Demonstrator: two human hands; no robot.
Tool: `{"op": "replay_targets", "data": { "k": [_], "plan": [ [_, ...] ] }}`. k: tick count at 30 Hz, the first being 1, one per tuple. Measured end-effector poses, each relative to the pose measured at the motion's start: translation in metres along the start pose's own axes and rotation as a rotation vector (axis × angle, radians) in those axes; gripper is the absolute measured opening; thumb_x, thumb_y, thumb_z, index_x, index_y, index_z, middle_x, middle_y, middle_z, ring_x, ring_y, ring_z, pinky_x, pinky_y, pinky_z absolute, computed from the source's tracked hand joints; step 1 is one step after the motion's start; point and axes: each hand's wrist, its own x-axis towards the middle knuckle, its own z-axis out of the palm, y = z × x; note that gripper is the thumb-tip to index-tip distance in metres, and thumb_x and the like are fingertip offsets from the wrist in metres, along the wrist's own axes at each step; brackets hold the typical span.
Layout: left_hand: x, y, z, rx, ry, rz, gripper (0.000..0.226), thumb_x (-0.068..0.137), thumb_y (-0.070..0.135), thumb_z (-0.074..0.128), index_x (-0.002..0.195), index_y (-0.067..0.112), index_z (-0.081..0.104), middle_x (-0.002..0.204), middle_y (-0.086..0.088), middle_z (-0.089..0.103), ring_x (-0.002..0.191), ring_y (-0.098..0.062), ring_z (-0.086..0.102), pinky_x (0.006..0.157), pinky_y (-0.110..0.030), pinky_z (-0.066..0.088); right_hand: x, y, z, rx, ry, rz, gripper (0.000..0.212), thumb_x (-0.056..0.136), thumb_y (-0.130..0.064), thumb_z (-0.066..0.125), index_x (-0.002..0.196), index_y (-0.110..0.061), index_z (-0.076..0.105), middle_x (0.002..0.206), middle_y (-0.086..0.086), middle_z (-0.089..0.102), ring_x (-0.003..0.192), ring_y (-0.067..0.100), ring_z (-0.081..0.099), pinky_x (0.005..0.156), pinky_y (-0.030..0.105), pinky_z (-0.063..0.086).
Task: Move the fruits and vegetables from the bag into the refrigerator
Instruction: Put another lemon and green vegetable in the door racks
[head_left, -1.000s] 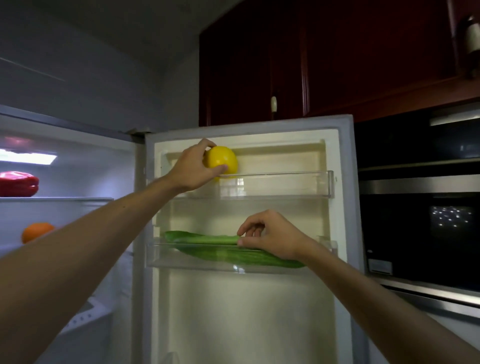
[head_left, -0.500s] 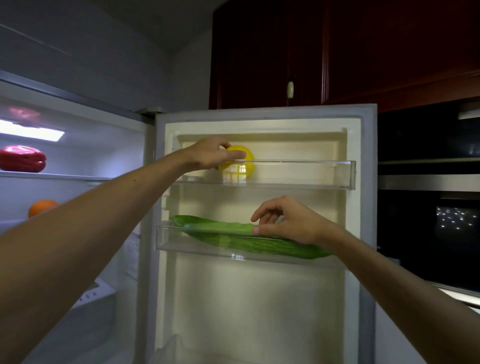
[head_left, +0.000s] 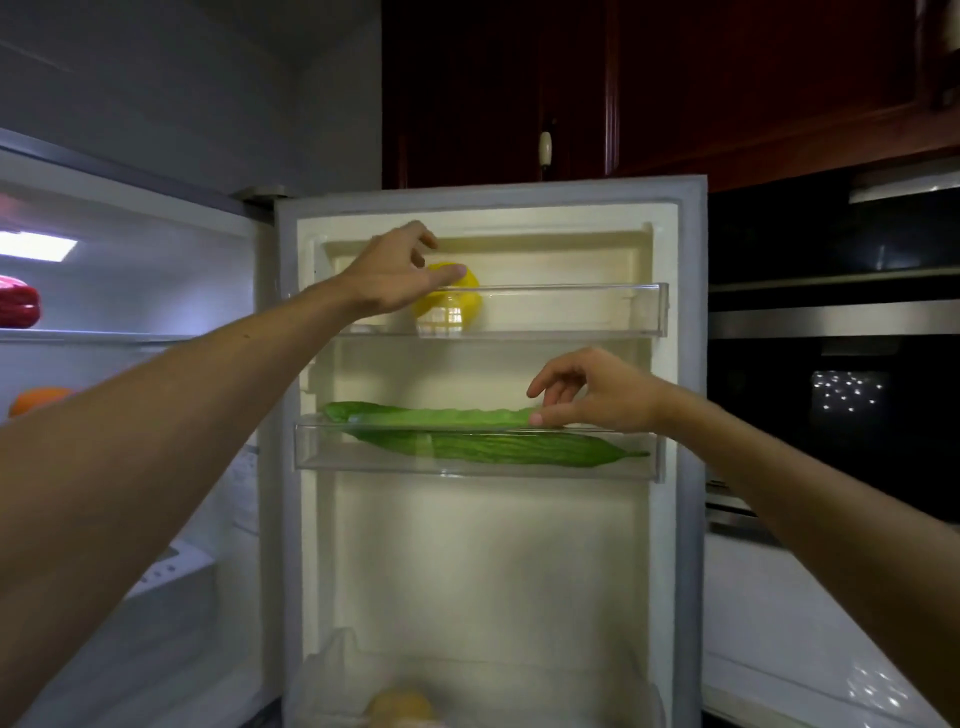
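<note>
The refrigerator door stands open in front of me. A yellow lemon sits in the top door shelf. My left hand hovers over it with loosened fingers, the thumb lying across the lemon's top. Two long green cucumbers lie in the middle door shelf. My right hand is just above their right part, fingers raised, only the thumb tip touching the upper one. A clear plastic bag holding a pale fruit shows at the bottom edge.
Inside the lit refrigerator at left, a red pepper sits on the top shelf and an orange one shelf lower. A built-in oven and dark red cabinets are to the right, above a white counter.
The lemon went down from above the rim into the top door shelf and my left hand loosened its grip. My right fingers lifted off the cucumbers.
</note>
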Motion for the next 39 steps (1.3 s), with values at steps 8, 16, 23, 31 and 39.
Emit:
{"op": "replay_targets", "data": {
  "k": [8,16,23,31,39],
  "plan": [
    [-0.023,0.059,0.015,-0.156,0.266,0.286,0.047,0.076,0.047,0.068,0.111,0.019,0.055,0.109,-0.004,0.058,0.092,-0.018,0.057,0.073,-0.026,0.045,-0.057,0.005,-0.044,-0.233,0.134,0.088,0.035,0.077,-0.042,0.075,0.104,-0.023,0.066,0.088,-0.002,0.067,0.084,0.012,0.063,0.078,0.027,0.054],
    [-0.054,0.144,0.065,-0.191,-0.034,0.423,0.05,0.076,0.046,0.068,0.119,0.024,0.054,0.114,0.0,0.055,0.094,-0.015,0.058,0.077,-0.028,0.049,-0.152,0.021,-0.102,-0.32,0.243,0.262,0.038,0.08,-0.04,0.072,0.113,-0.024,0.062,0.093,-0.004,0.062,0.085,0.009,0.061,0.073,0.02,0.049],
    [-0.077,0.236,0.129,-0.194,-0.176,0.54,0.052,0.081,0.043,0.069,0.125,0.022,0.05,0.116,0.001,0.053,0.099,-0.011,0.051,0.08,-0.023,0.039,-0.262,0.044,-0.171,-0.421,0.241,0.45,0.045,0.079,-0.045,0.072,0.118,-0.025,0.059,0.096,-0.008,0.061,0.087,0.006,0.061,0.074,0.019,0.049],
    [-0.129,0.36,0.231,-0.289,-0.437,0.522,0.065,0.082,0.047,0.067,0.136,0.026,0.037,0.123,0.0,0.051,0.104,-0.011,0.051,0.092,-0.034,0.05,-0.409,0.071,-0.257,-0.639,0.093,0.694,0.05,0.083,-0.041,0.07,0.126,-0.023,0.054,0.103,-0.007,0.057,0.091,0.006,0.058,0.077,0.018,0.048],
    [-0.184,0.48,0.304,-0.376,-0.599,0.58,0.065,0.083,0.046,0.066,0.138,0.024,0.038,0.13,-0.001,0.048,0.106,-0.01,0.048,0.094,-0.034,0.049,-0.549,0.071,-0.326,-0.804,0.0,0.888,0.051,0.082,-0.045,0.07,0.125,-0.021,0.054,0.101,-0.004,0.056,0.082,0.012,0.054,0.073,0.023,0.042]
  ]
}}
